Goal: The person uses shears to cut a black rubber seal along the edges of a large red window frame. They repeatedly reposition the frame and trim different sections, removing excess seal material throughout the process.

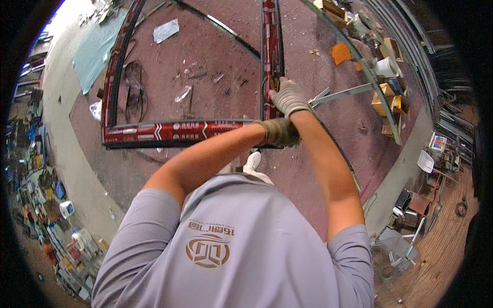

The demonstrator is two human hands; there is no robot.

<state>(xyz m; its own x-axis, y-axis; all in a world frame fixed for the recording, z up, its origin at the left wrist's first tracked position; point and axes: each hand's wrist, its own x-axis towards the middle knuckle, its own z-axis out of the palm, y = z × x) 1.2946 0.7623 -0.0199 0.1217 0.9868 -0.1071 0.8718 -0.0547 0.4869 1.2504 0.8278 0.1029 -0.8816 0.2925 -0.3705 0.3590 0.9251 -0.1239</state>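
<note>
A large window frame (185, 132) of dark profiles wrapped in red printed film lies in front of me. My left hand (280, 132), in a dark greenish knit glove, is closed over its near right corner, and its fingertips are mostly hidden. Just beyond it, my right hand (290, 96) in a pale striped glove grips the right-hand bar (272, 51), thumb on the top face and fingers over the outer side. My forearms come close together near that corner.
A slim dark strip (221, 28) slants across the frame's far part. Scraps, a black cable loop (134, 87) and a pale sheet (166, 31) lie on the reddish floor covering. At right are a metal bar (344, 94), wooden boxes (382, 100) and a white bucket (386, 68).
</note>
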